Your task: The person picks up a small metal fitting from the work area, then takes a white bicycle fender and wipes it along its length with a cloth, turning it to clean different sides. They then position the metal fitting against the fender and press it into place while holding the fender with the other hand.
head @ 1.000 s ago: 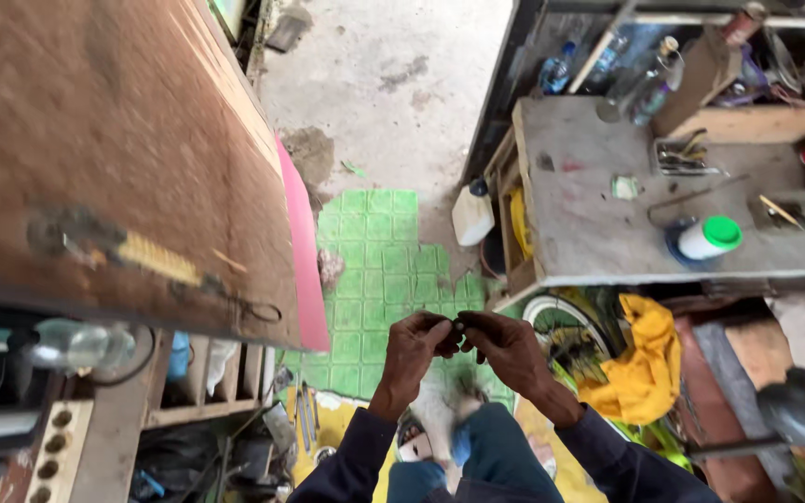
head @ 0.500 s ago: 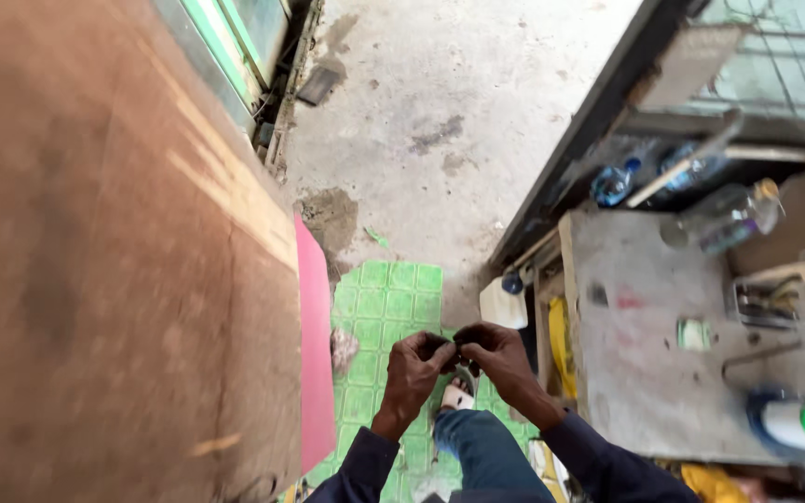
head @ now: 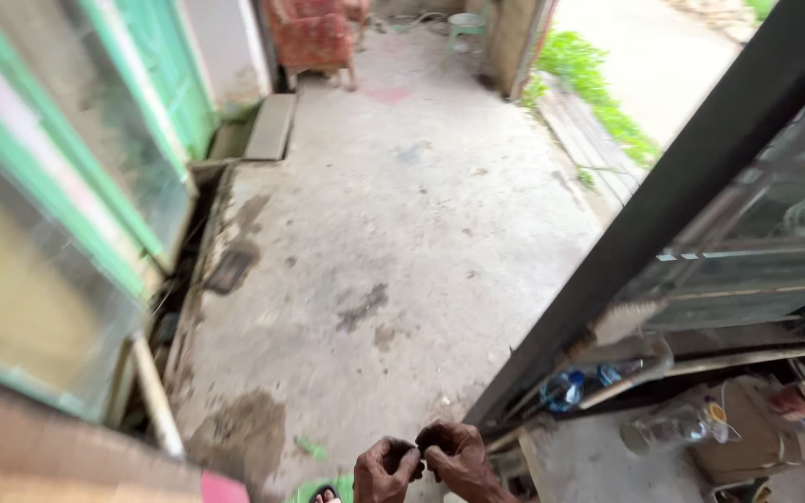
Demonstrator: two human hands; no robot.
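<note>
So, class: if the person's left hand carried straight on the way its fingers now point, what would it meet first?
The left hand points right, so it would meet the right hand straight away; the two look to be touching already around a small dark thing that is too blurred to identify.

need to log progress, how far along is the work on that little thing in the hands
Done: nothing finished shows. In hand: left hand and right hand meet, fingers pinched around something small and dark that they mostly hide. Left: cannot tell; the piece is not set down on the concrete floor or the cluttered bench.
</note>
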